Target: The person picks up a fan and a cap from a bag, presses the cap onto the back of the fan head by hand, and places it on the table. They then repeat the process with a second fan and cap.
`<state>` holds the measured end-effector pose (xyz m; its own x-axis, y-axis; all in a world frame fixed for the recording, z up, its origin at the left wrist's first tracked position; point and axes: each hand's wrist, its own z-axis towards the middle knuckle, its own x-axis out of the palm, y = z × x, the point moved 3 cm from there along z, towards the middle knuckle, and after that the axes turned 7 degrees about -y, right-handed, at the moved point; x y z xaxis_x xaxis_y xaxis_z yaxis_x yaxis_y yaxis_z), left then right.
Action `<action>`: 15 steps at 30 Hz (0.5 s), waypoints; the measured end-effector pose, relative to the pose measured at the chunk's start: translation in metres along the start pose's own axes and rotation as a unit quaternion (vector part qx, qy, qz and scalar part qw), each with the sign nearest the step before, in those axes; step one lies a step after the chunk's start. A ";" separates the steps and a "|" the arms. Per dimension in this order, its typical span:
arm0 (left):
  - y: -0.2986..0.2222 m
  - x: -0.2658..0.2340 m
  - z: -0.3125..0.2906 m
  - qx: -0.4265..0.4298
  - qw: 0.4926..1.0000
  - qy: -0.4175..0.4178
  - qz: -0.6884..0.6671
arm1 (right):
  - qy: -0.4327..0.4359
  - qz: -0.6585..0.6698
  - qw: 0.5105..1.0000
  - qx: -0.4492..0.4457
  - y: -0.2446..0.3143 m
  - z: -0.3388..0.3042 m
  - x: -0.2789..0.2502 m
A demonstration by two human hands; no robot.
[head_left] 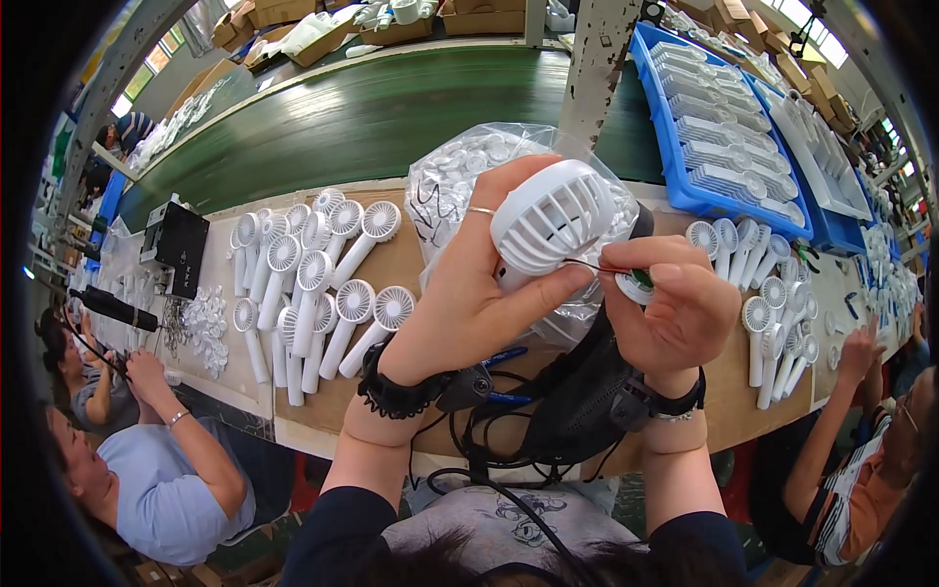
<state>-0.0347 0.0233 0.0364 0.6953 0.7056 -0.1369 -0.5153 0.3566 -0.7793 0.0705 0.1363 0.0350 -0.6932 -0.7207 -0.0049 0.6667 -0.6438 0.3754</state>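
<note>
My left hand (469, 303) is wrapped round a white handheld fan (554, 220), its slatted round head turned up toward me. The lower part of the fan is hidden behind that hand. Thin red and black wires (593, 265) run from beneath the fan's head toward my right hand (680, 311). Between the thumb and fingers of the right hand is a small round white part with a green circuit board (636, 286). Just behind both hands lies a clear plastic bag (445, 191) full of small white parts.
White handheld fans stand grouped at left (313, 279) and right (773, 313). A blue crate (685, 191) holds clear trays beside a rusty post (593, 78). Beyond runs a green conveyor belt (391, 108). Black cables (469, 430) lie near me. People work at both sides; a black box (176, 249) stands left.
</note>
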 end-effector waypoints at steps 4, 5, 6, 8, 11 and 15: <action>-0.008 0.000 -0.004 -0.033 0.999 -0.036 -0.020 | -0.015 -0.037 0.999 -0.015 0.004 0.000 -0.001; -0.010 0.000 -0.005 -0.032 0.999 -0.036 -0.021 | -0.021 -0.051 0.998 -0.011 0.005 0.001 -0.002; -0.011 0.000 -0.006 -0.035 0.998 -0.039 -0.025 | -0.021 -0.052 0.998 -0.012 0.006 0.003 -0.003; -0.012 -0.001 -0.007 -0.040 0.998 -0.045 -0.034 | 0.019 -0.095 0.995 -0.027 0.009 0.007 -0.003; -0.016 -0.002 -0.005 0.022 1.000 -0.010 0.016 | 0.037 -0.113 0.992 -0.036 0.010 0.008 -0.003; -0.015 0.001 -0.007 0.014 0.998 -0.005 0.055 | 0.031 -0.098 0.994 -0.034 0.007 0.006 -0.002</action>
<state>-0.0226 0.0147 0.0440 0.6291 0.7473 -0.2139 -0.6016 0.2937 -0.7428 0.0750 0.1341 0.0431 -0.7953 -0.5922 -0.1294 0.5383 -0.7881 0.2987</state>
